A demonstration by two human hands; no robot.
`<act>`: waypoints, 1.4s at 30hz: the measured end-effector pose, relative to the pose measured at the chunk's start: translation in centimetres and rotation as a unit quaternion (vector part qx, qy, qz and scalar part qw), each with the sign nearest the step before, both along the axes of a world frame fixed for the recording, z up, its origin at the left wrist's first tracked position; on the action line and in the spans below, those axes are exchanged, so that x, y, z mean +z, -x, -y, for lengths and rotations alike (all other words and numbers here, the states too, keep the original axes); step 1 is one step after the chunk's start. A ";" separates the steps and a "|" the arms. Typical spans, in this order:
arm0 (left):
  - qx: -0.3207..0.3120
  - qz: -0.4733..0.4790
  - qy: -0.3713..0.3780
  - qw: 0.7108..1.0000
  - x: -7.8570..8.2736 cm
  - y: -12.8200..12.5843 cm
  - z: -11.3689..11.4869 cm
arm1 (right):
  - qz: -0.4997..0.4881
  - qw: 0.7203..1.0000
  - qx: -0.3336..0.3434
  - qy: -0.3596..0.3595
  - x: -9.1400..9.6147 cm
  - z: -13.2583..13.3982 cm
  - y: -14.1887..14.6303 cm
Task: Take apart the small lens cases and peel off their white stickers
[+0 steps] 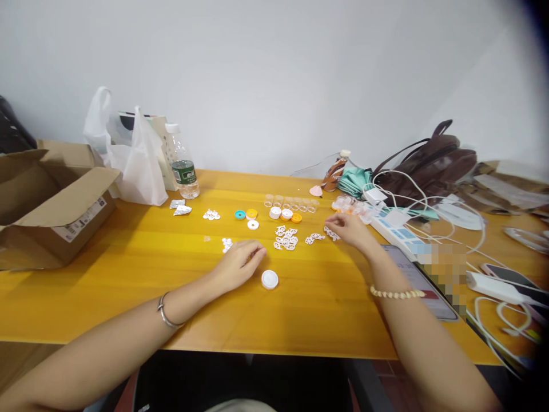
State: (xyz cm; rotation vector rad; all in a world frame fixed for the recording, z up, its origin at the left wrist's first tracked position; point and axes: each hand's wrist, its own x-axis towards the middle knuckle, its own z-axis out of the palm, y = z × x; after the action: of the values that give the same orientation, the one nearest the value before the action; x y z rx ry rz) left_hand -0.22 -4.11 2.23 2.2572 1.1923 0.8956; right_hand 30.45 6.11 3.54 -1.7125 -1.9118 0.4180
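My left hand point(238, 264) rests on the yellow table point(128, 274), fingers curled loosely, just left of a white round cap point(270, 279) and beside a few small white pieces point(226, 244). My right hand point(348, 227) reaches further out, fingertips pinched at a small pile of white wheel-shaped pieces point(330, 232). A larger pile of the same white pieces point(286, 238) lies between my hands. Behind it stand teal point(240, 214), yellow point(251, 213), white point(275, 212) and orange point(296, 217) round caps and a row of clear rings point(291, 202).
An open cardboard box point(51, 200) sits at the left, with white plastic bags point(137, 160) and a water bottle point(183, 166) behind. At the right lie a power strip point(397, 229), cables, a brown bag point(429, 163), a tablet point(422, 280) and phones.
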 end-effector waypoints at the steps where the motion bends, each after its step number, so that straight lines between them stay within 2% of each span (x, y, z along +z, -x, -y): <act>1: -0.001 -0.002 0.000 1.000 0.0 0.0 0.0 | 0.015 0.999 0.032 -0.017 0.0 0.3 0.5; 4: -0.004 -0.007 0.001 1.000 0.0 0.0 0.0 | 0.062 0.984 0.161 -0.046 -0.2 1.0 1.9; 7: -0.007 -0.005 0.000 1.000 -0.1 0.0 0.0 | 0.081 0.970 0.227 -0.032 -0.6 1.1 2.4; 9: -0.007 -0.006 0.000 1.000 -0.2 0.1 -0.1 | 0.092 0.969 0.226 -0.026 -0.9 0.7 2.2; 17: -0.020 -0.011 -0.005 1.000 -0.2 0.1 -0.2 | 0.114 0.982 0.152 -0.023 -1.4 -0.6 0.3; 20: -0.053 -0.032 -0.003 0.998 0.1 0.4 -0.2 | 0.115 0.983 0.140 -0.030 -1.3 -0.6 0.2; 23: -0.115 -0.069 0.010 0.991 0.4 0.7 0.0 | 0.096 0.985 0.128 -0.066 -0.7 -0.1 0.8; 25: -0.148 -0.090 0.021 0.985 0.6 0.8 0.1 | 0.063 0.983 0.148 -0.088 0.0 0.8 1.9; 27: -0.163 -0.103 0.020 0.981 0.5 0.7 0.2 | 0.022 0.975 0.208 -0.074 0.7 2.3 3.6; 31: -0.169 -0.102 0.020 0.980 0.1 0.6 0.1 | -0.012 0.929 0.370 0.009 1.0 5.7 7.5; 33: -0.169 -0.084 0.034 0.982 0.0 0.6 0.0 | 0.008 0.910 0.413 0.017 0.4 6.9 9.1; 37: -0.157 -0.051 0.053 0.985 -0.1 0.7 -0.1 | 0.020 0.896 0.443 0.010 -1.0 7.7 11.0; 42: -0.121 -0.044 0.087 0.988 -0.3 0.6 -0.2 | 0.012 0.908 0.419 0.021 -1.7 7.7 11.7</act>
State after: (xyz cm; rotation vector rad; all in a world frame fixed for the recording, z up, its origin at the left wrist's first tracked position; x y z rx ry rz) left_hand -0.83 -3.91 1.96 2.2562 0.9645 0.5833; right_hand 18.79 -1.64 1.80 -0.8211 -2.6036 0.7446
